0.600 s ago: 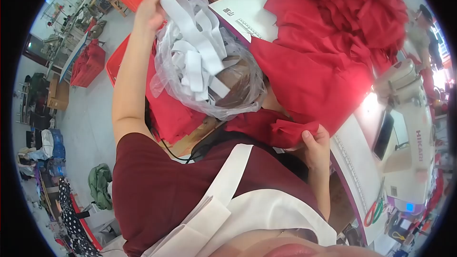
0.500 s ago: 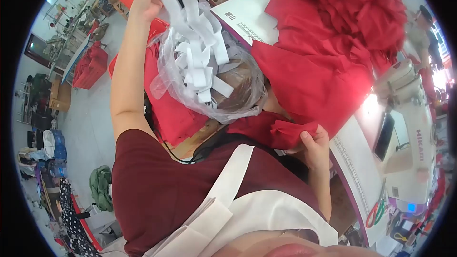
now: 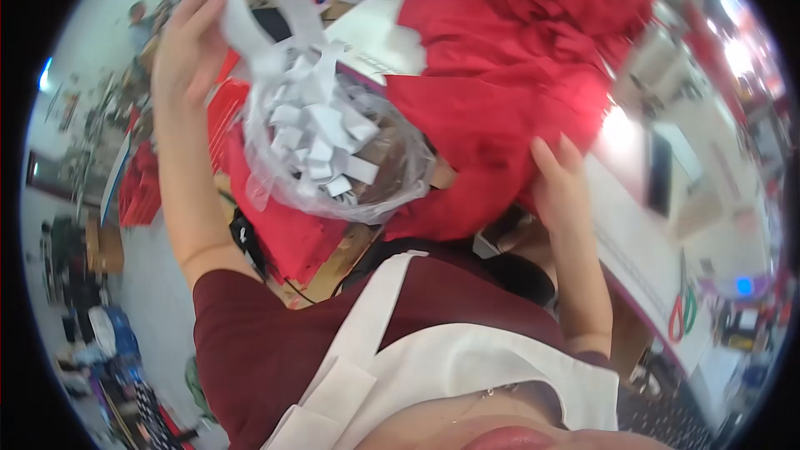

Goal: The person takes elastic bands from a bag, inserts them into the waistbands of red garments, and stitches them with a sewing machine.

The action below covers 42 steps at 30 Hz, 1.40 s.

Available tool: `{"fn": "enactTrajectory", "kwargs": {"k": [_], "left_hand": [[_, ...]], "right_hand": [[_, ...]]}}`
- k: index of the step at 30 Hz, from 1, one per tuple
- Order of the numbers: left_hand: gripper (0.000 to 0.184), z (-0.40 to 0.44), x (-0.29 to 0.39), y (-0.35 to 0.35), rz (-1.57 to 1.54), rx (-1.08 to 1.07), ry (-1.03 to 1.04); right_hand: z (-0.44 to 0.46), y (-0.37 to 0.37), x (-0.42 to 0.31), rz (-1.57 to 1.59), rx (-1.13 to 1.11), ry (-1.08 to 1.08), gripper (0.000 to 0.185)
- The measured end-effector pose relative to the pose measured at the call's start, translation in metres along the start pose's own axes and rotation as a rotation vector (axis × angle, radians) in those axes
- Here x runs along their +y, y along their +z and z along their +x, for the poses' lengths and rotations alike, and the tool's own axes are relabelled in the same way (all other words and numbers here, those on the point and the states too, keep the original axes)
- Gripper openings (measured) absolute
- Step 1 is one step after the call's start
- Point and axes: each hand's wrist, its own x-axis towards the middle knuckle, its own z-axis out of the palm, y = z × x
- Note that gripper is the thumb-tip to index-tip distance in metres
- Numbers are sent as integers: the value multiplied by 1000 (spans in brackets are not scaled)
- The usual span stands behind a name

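My left hand is raised at the upper left, its fingers closed on a looped white band. The band runs down to a heap of white strips in a clear plastic bag. On the right, my right hand grips the edge of a large red cloth, thumb and fingertips at the fabric. The cloth lies bunched over a white work surface, and part of it hangs towards my lap.
A sewing machine stands at the right, with scissors and a dark phone-like object nearby. Folded red fabric lies below the bag. A red crate is beside my left forearm. A person is in the far background.
The view has shifted. My left hand has moved left with the band, whose loop has opened wider. My right hand has moved up along the red cloth, and the cloth near it has shifted upward.
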Motion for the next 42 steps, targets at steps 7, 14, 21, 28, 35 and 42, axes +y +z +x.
{"fn": "enactTrajectory", "kwargs": {"k": [7,14,21,28,35,42], "left_hand": [[46,-90,-6,91,381,-183,201],[55,-117,-81,145,149,-650,-129],[47,-128,-118,140,-32,-422,168],[40,-173,-152,166,-637,-373,-263],[20,-137,-128,160,-490,-275,-459],[13,-132,-133,164,-606,-218,-449]], "right_hand": [[12,20,-2,-38,-112,57,18],[3,33,-7,-122,-143,99,20],[-4,36,-8,-159,-152,29,19],[-4,34,-7,16,-138,183,27],[-6,21,-3,-233,-38,63,23],[-3,17,4,-300,86,-38,15]]}}
